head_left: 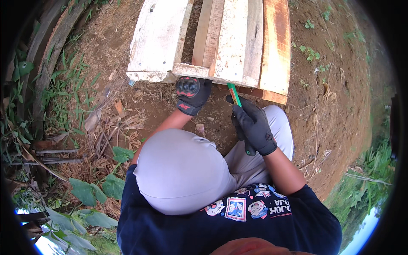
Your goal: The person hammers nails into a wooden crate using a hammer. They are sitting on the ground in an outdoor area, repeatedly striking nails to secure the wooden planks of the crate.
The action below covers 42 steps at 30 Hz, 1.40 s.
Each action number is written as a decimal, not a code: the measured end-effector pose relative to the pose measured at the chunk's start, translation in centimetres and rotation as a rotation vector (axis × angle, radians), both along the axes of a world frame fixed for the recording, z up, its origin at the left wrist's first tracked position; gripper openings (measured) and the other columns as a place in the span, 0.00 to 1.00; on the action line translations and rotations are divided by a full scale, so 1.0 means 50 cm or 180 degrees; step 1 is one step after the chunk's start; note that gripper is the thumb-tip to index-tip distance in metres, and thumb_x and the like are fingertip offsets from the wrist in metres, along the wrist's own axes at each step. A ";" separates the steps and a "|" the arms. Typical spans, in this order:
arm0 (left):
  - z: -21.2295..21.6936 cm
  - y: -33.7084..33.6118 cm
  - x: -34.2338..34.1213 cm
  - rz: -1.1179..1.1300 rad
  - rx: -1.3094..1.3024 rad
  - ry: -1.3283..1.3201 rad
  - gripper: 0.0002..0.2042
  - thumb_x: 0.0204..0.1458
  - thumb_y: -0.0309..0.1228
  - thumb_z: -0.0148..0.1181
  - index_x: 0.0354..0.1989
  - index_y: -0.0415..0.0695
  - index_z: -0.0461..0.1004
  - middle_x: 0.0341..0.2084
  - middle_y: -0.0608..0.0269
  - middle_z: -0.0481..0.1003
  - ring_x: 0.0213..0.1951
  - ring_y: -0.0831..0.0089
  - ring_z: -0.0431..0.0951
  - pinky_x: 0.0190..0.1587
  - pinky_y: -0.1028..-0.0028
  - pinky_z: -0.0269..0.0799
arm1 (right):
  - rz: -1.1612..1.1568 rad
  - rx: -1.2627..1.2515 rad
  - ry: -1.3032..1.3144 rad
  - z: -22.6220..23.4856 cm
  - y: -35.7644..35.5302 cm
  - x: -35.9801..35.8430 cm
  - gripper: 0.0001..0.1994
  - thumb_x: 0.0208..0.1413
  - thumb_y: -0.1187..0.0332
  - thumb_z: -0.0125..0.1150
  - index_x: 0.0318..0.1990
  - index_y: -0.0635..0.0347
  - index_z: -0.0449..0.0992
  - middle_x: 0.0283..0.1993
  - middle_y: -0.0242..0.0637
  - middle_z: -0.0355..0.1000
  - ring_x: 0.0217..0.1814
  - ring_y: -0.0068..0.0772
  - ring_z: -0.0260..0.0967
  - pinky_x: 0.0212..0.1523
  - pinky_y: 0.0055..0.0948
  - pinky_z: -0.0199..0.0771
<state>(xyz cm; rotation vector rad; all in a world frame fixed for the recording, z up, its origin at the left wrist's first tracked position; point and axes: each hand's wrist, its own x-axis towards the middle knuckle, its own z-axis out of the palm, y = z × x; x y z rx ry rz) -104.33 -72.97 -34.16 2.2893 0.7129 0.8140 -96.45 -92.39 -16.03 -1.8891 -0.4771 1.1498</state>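
Observation:
A slatted wooden piece point(233, 38) made of several planks on a frame stands ahead of me, its near edge facing my knees. My left hand point(193, 93), in a black glove with a red-edged knuckle guard, reaches up to the underside of that edge; its fingers are hidden by the wood. In my right hand point(253, 125), also gloved in black, is a tool with a green shaft point(233, 94) and a black grip whose end shows below the palm. The tool slants up under the near edge, where its far end is hidden.
Brown bare soil point(314, 119) lies around the wooden piece. To the left are weathered boards point(53, 55), grass, wood shavings and dry debris point(114, 131). Broad green leaves point(112, 186) grow beside my left arm. My bent knees point(180, 165) take up the space between my arms.

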 end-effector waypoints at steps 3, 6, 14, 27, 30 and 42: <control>-0.003 -0.003 -0.002 -0.0001 0.0394 0.0158 0.35 0.54 0.34 0.72 0.69 0.31 0.70 0.40 0.45 0.84 0.40 0.49 0.85 0.45 0.54 0.80 | -0.0063 0.0110 -0.0049 0.000 -0.008 -0.008 0.20 0.77 0.62 0.50 0.68 0.64 0.73 0.28 0.27 0.68 0.20 0.16 0.61 0.21 0.23 0.64; -0.009 -0.005 0.001 -0.0020 0.0258 0.0194 0.35 0.54 0.35 0.72 0.69 0.31 0.70 0.41 0.45 0.84 0.41 0.49 0.85 0.46 0.53 0.80 | -0.0112 -0.0022 0.0084 -0.031 -0.015 -0.009 0.21 0.76 0.62 0.50 0.68 0.65 0.74 0.27 0.29 0.69 0.19 0.18 0.63 0.20 0.25 0.65; 0.007 0.005 -0.010 -0.0044 0.0557 0.0136 0.30 0.59 0.31 0.67 0.71 0.41 0.71 0.43 0.48 0.84 0.41 0.50 0.85 0.43 0.54 0.79 | -0.0286 0.0155 0.0176 -0.002 0.002 -0.016 0.21 0.77 0.62 0.50 0.69 0.63 0.72 0.29 0.27 0.67 0.21 0.15 0.60 0.21 0.22 0.63; 0.016 0.002 -0.010 -0.0157 0.0349 0.0352 0.27 0.59 0.30 0.64 0.69 0.42 0.71 0.38 0.49 0.83 0.37 0.50 0.84 0.39 0.54 0.78 | -0.0024 -0.0461 -0.0301 0.007 0.028 0.010 0.17 0.72 0.61 0.59 0.60 0.62 0.79 0.28 0.35 0.74 0.28 0.27 0.70 0.31 0.36 0.72; 0.027 -0.004 -0.009 -0.0091 0.0375 0.0134 0.29 0.59 0.31 0.65 0.70 0.41 0.70 0.35 0.49 0.83 0.36 0.50 0.84 0.39 0.54 0.78 | -0.0026 -0.0252 -0.0469 0.003 0.022 0.009 0.16 0.71 0.61 0.59 0.59 0.61 0.80 0.28 0.36 0.73 0.27 0.28 0.71 0.31 0.37 0.71; 0.031 -0.005 0.001 0.0091 0.0512 -0.0019 0.09 0.55 0.41 0.69 0.27 0.53 0.87 0.18 0.57 0.80 0.23 0.55 0.81 0.29 0.54 0.74 | -0.0253 -0.0299 -0.0362 -0.027 0.022 -0.021 0.18 0.75 0.61 0.54 0.63 0.60 0.79 0.28 0.29 0.71 0.23 0.18 0.66 0.23 0.26 0.67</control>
